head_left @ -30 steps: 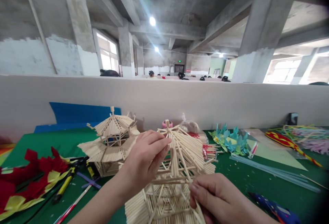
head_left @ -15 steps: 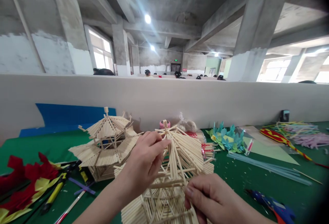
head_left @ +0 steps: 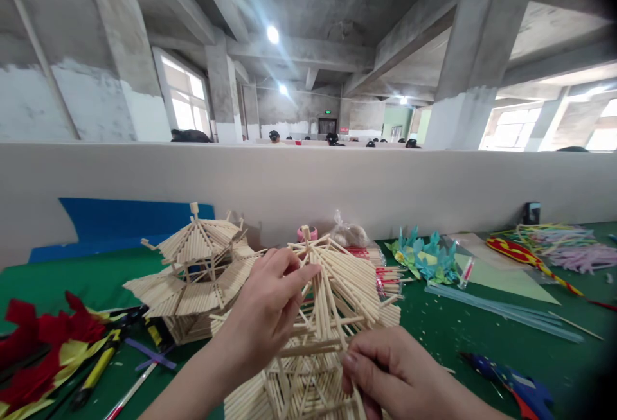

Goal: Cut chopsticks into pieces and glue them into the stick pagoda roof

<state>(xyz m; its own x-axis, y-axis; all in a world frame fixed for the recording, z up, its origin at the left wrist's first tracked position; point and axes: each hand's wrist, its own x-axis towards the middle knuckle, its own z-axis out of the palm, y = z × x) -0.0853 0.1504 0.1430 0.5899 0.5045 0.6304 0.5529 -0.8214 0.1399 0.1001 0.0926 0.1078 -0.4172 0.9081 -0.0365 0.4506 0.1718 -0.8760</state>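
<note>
A pavilion model built of thin wooden sticks [head_left: 354, 279] stands before me, its sloping roof partly covered with sticks. My left hand [head_left: 272, 295] reaches over its left side, fingers bent and gripping the roof just below the peak. At the near right corner, my right hand [head_left: 385, 368] pinches a wooden stick [head_left: 341, 327] close to the roof's lower edge; its fingertips are partly hidden. Sticks laid in rings show in the lower part of the model below my hands. A second, more fully roofed stick pavilion [head_left: 197, 285] stands behind my left forearm.
A blue glue gun [head_left: 506, 375] lies at right, near clear glue sticks [head_left: 501, 311] and a teal paper-leaf piece [head_left: 427, 256]. Bundled sticks [head_left: 388, 279] lie behind the model. Red cloth-like petals [head_left: 43, 336] and a yellow cutter [head_left: 101, 362] lie left. A white partition [head_left: 308, 182] stands behind.
The view has shifted very slightly. Both hands keep nearly the same places on the model, and the right hand still pinches at the roof's lower edge.
</note>
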